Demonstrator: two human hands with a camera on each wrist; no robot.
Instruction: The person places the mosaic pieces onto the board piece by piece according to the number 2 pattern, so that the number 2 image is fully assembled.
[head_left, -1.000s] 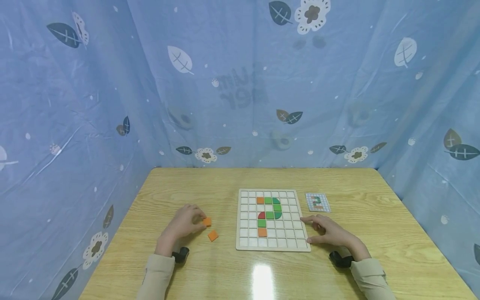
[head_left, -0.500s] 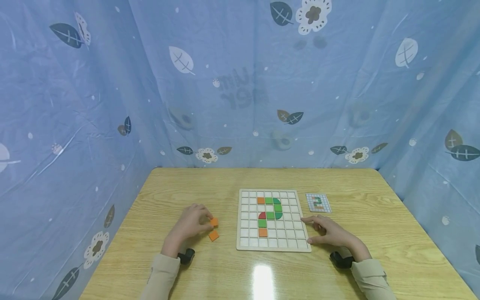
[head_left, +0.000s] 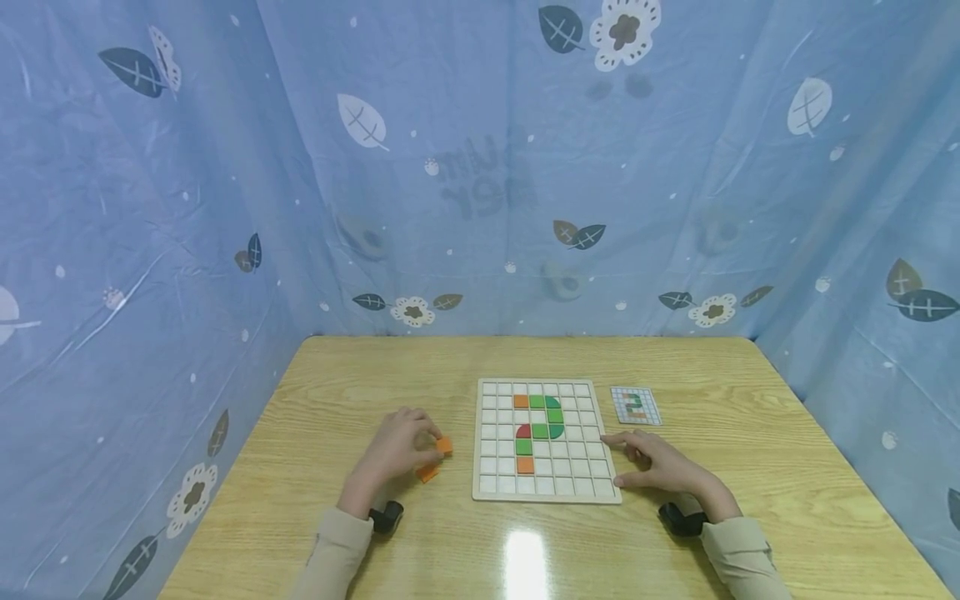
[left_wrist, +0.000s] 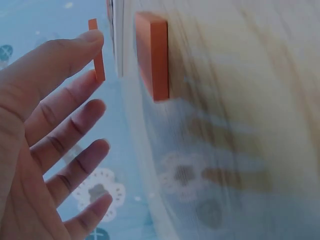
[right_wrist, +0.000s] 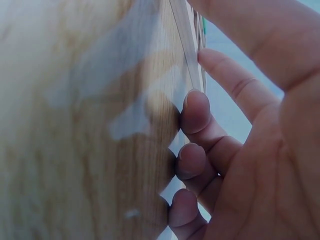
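Observation:
My left hand (head_left: 396, 442) pinches an orange square tile (head_left: 445, 446) between thumb and index finger, above the table just left of the board. In the left wrist view that tile (left_wrist: 99, 67) is seen edge-on, the other fingers spread. A second orange tile (head_left: 427, 475) lies on the table below the left fingers, partly covered by them. The white gridded board (head_left: 487, 484) carries orange, green and red pieces in a curved pattern. At its right edge, my right hand (head_left: 663, 464) touches the side with thumb and index fingertip; its remaining fingers bend loosely against the table.
A small pattern card (head_left: 636, 406) showing a similar coloured figure lies right of the board. The wooden table (head_left: 390, 542) ends at a blue patterned curtain (head_left: 510, 167) behind and at both sides. Each wrist wears a black camera.
My left hand has moved right toward the board with the orange tile in its pinch, passing over the second tile. The right hand and board have stayed in place.

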